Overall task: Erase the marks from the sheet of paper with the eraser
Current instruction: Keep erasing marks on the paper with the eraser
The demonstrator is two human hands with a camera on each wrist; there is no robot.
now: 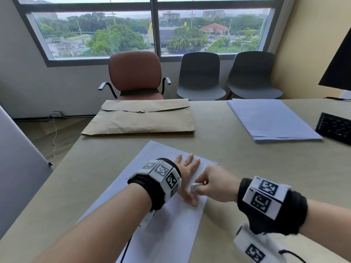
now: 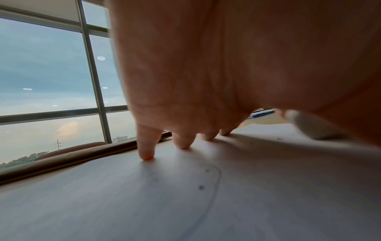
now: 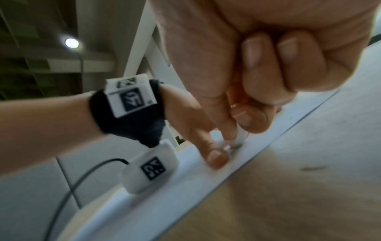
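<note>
A white sheet of paper [image 1: 167, 224] lies on the beige table [image 1: 247, 164] in front of me. My left hand [image 1: 187, 168] lies flat on the sheet with fingers spread, fingertips [image 2: 146, 154] pressing down. A faint curved pencil line [image 2: 214, 192] and small dots show on the paper [image 2: 103, 203] under the palm. My right hand [image 1: 214, 184] pinches a small white eraser [image 1: 195, 186] between thumb and fingers, its lower end on the paper beside my left thumb [image 3: 214, 156]. The eraser [image 3: 240, 136] touches the sheet [image 3: 185, 187] near its right edge.
A brown envelope [image 1: 140, 118] lies at the table's far side. A stack of pale blue papers [image 1: 271, 120] sits at the right, with a black keyboard [image 1: 336, 128] and monitor [image 1: 340, 59] beyond. Three chairs [image 1: 134, 74] stand by the window.
</note>
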